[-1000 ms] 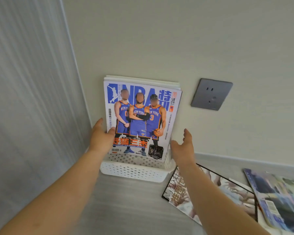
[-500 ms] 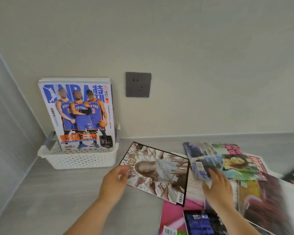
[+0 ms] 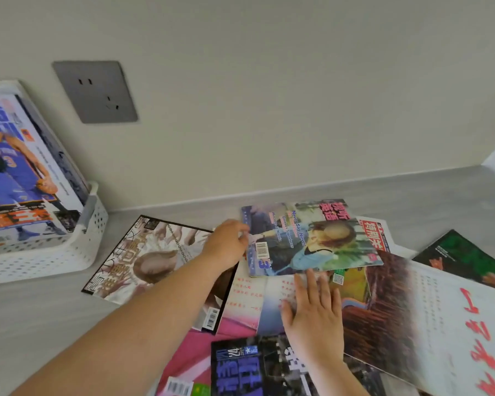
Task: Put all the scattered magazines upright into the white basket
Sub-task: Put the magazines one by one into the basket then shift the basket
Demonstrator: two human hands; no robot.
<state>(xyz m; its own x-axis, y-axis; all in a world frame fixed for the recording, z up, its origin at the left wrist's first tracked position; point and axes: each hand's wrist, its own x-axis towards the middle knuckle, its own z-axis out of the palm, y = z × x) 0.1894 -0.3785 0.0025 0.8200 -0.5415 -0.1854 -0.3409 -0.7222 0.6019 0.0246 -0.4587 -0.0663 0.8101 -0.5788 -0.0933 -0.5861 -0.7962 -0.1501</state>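
The basket (image 3: 93,227) and its standing magazine (image 3: 17,167) are cut off. Right of the basket a blurry blue magazine (image 3: 312,241) lies flat, long side pointing away. The left hand (image 3: 229,247) pinches its edge. The right hand (image 3: 312,312) lies flat, fingers straight, on the pile (image 3: 383,310).

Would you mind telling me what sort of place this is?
Likely a room indoors, perhaps a home: a grey wall socket on a plain painted wall, a pale wood-grain surface strewn with magazines, and a white basket beside the wall.
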